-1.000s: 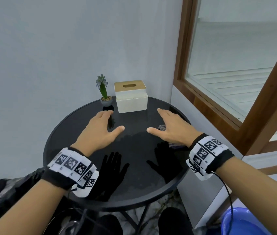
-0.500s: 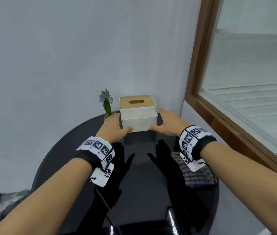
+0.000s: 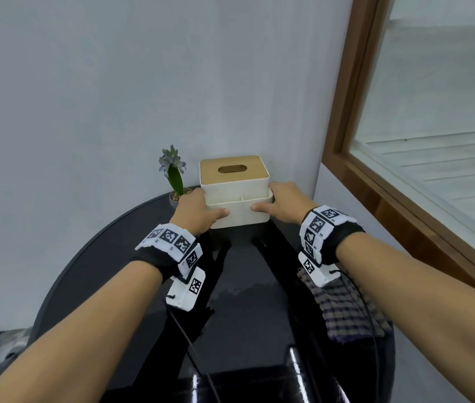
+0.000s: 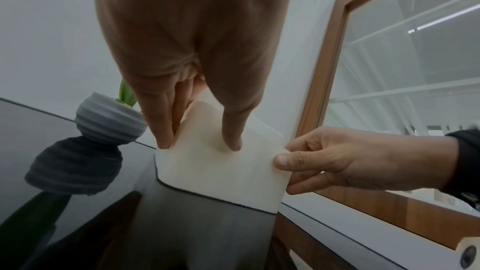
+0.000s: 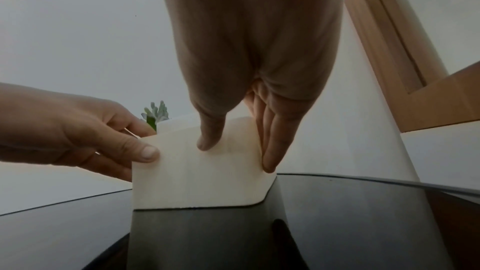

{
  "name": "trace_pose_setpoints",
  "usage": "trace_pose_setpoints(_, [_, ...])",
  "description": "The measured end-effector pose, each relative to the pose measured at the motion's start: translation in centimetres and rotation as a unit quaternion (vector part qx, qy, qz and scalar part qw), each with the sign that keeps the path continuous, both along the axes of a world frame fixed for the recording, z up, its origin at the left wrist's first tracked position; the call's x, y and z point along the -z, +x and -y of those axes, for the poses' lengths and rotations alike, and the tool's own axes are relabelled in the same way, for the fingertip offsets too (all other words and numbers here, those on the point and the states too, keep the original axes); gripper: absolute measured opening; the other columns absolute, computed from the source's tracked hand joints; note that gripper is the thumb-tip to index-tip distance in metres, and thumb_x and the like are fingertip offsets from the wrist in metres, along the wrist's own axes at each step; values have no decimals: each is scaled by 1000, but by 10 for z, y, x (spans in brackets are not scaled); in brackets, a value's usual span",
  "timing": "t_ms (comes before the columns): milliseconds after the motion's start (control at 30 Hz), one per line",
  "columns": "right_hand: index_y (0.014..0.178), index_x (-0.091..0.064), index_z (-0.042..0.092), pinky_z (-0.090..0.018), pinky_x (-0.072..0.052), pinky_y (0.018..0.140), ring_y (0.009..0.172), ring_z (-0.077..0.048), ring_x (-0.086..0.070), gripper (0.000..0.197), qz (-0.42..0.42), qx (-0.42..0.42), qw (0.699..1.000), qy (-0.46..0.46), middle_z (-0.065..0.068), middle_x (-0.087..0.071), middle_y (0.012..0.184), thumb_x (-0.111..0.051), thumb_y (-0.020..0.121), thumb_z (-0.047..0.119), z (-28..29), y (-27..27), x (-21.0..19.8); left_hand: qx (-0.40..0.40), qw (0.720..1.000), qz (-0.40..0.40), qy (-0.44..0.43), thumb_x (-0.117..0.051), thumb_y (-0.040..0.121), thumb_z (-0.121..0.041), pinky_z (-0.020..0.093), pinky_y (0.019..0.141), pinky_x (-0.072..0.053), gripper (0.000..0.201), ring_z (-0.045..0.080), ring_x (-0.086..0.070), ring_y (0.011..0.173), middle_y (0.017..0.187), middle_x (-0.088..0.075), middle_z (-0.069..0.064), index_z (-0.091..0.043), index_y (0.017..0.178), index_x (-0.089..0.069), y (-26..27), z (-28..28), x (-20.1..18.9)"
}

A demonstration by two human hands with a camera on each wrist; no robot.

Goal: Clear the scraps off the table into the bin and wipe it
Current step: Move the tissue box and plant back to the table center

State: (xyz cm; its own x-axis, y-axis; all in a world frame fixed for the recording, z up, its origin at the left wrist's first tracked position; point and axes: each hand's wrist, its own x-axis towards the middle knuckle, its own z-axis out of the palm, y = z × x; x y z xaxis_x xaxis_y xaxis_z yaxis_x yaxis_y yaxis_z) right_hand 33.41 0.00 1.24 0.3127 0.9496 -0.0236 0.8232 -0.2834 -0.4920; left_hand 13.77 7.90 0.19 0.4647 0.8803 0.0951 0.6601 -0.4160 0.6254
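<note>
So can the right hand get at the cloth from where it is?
Probably yes. The right hand grips the tissue box, and the checked cloth lies under that forearm with nothing on it; it must let go first.

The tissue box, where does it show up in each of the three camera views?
Head: tissue box at centre, at the table's far edge, between both hands.
Left wrist: its cream side at lower centre, under the fingers.
Right wrist: lower centre.
Shared landmark: the potted plant on its left.

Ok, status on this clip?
Left hand, right hand grip tissue box on table. Checked cloth idle. Potted plant close left.
</note>
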Motion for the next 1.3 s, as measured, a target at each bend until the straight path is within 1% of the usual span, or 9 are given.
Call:
trace_pose_setpoints(133, [111, -60, 10, -29, -41, 72, 84, -20, -53, 48, 0, -9, 1000, -3, -12, -64, 110, -69, 82, 47, 11, 0, -3, 5, 1000, -13, -1, -77, 79, -34, 23, 74, -41, 48, 15, -57, 92, 101, -62, -1, -10, 118, -60, -5, 6, -3])
trace_pose_setpoints(367, [120, -61, 12, -26, -38, 75, 87, -15, -51, 46, 13, -59, 998, 15, -9, -66, 114, -68, 85, 40, 55, -19, -14, 5, 999, -20, -30, -78, 79, -34, 19, 65, -39, 49, 13, -54, 91, 100, -59, -4, -12, 119, -58, -28, 36, -6])
trace_pose_setpoints(500, [115, -63, 13, -27, -38, 73, 88, -16, -51, 45, 32, -56, 998, 9, -9, -66, 110, -67, 84, 46, 83, -32, -13, 18, 998, -48, -30, -76, 80, -38, 23, 76, -42, 51, 14, -54, 94, 107, -61, -1, -13, 121, -58, -43, 58, -11])
trace_pose_setpoints(767, [116, -60, 13, -29, -46, 74, 89, -17, -55, 51, 30, -38, 999, 6, -8, -63, 108, -67, 82, 50, 132, -57, -7, 27, 997, -60, -34, -76, 79, -42, 18, 61, -36, 55, 14, -55, 93, 115, -61, 0, -15, 122, -55, -70, 100, -7])
trace_pose_setpoints(933, [121, -57, 15, -33, -49, 82, 98, -21, -56, 53, 23, -27, 999, 15, -9, -61, 113, -66, 83, 50, 159, -69, -4, 40, 997, -50, -39, -77, 78, -39, 23, 76, -41, 54, 15, -58, 97, 118, -63, 2, -17, 123, -55, -84, 124, -8])
trace_pose_setpoints(1000, [121, -57, 13, -31, -47, 80, 99, -21, -56, 52, 28, -25, 999, 15, -9, -61, 114, -66, 84, 49, 169, -73, -4, 44, 997, -52, -45, -76, 78, -38, 26, 80, -43, 55, 18, -60, 102, 119, -63, 2, -18, 125, -55, -87, 131, -9])
trace_pose_setpoints(1067, [122, -56, 13, -29, -46, 77, 97, -20, -57, 54, 34, -19, 999, 12, -9, -61, 115, -65, 84, 50, 177, -76, -4, 46, 996, -55, -48, -76, 78, -40, 27, 80, -44, 57, 19, -60, 102, 119, -63, 2, -18, 126, -55, -90, 137, -9])
trace_pose_setpoints(1200, [126, -53, 14, -30, -48, 83, 106, -22, -60, 54, 22, -15, 1000, 11, -8, -61, 120, -64, 85, 48, 189, -80, -2, 50, 996, -52, -56, -76, 78, -41, 25, 77, -43, 56, 17, -60, 98, 117, -62, 2, -18, 125, -54, -93, 145, -8])
trace_pose_setpoints(1300, [124, -54, 14, -29, -48, 80, 102, -21, -60, 51, 20, -12, 1000, 13, -7, -61, 118, -64, 86, 47, 196, -84, -2, 54, 996, -50, -56, -76, 79, -41, 24, 76, -42, 56, 15, -59, 96, 115, -63, 0, -18, 125, -54, -95, 150, -9])
